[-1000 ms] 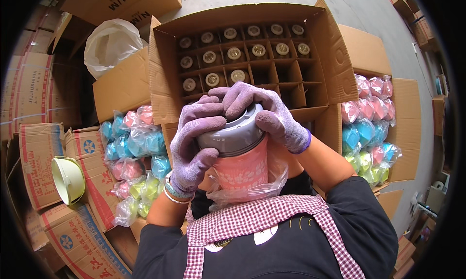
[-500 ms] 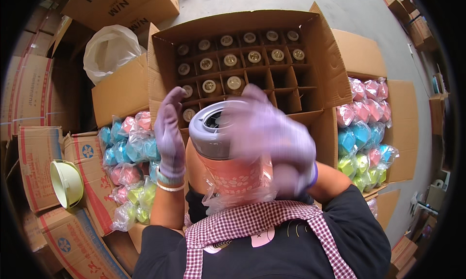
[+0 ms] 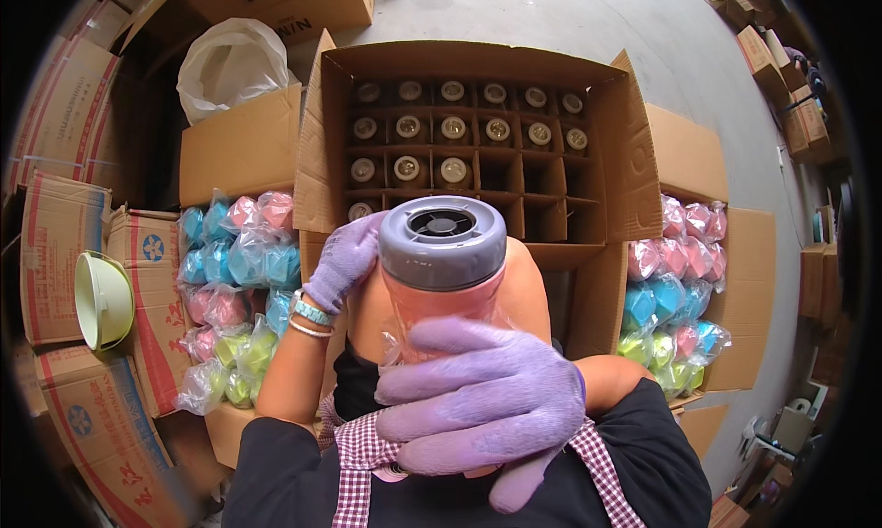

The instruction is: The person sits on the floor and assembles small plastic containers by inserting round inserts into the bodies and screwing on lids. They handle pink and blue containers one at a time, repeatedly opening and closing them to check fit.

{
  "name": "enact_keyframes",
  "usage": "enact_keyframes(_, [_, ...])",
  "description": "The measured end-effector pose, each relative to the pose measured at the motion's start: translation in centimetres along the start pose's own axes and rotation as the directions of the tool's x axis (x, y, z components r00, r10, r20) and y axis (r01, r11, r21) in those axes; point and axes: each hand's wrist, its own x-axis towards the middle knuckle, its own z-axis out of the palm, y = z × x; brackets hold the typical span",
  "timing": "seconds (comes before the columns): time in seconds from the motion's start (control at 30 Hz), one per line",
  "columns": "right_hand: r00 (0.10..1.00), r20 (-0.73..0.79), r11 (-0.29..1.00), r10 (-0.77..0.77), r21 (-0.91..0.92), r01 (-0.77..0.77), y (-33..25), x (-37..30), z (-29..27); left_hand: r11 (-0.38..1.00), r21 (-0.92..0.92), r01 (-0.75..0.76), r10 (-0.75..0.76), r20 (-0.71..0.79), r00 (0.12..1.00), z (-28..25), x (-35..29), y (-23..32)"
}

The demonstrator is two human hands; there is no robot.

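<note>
A pink thermos flask casing [image 3: 443, 298] stands upright between my knees, its grey ring end [image 3: 443, 263] on top with a dark spoked opening. Clear plastic wrap hangs around its lower part. My left hand [image 3: 347, 260], in a purple glove, is curled against the casing's left side, with its fingertips partly hidden behind the grey ring. Across the near side of the casing my right hand [image 3: 487, 395] is held with its gloved fingers spread, the thumb toward me. Beyond the casing is an open carton [image 3: 464, 59] with cardboard dividers, holding several glass flask liners [image 3: 453, 128].
Bagged pink, blue and green plastic pieces fill open boxes at left [image 3: 243, 280] and right [image 3: 675, 280]. A pale green bucket [image 3: 103, 300] is by stacked cartons [image 3: 64, 261] at far left. A white plastic bag [image 3: 231, 67] stands beyond the left flap.
My left hand has come in against the casing. The right hand has moved from over the ring down to the near side, fingers now spread. The view has shifted slightly.
</note>
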Motion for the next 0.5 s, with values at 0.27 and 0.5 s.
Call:
enact_keyframes(0.27, [0.901,0.428,0.977,0.071,-0.212,0.023,-3.4,2.7,-5.7,0.702,0.404,-0.586,0.585,0.141,0.798,3.5,-1.8,8.7])
enact_keyframes(0.5, [0.616,0.788,0.999,-0.014,-0.02,0.049,-10.6,6.4,0.8,0.722,-0.635,-0.273,0.533,0.259,0.805,12.7,-5.4,2.2])
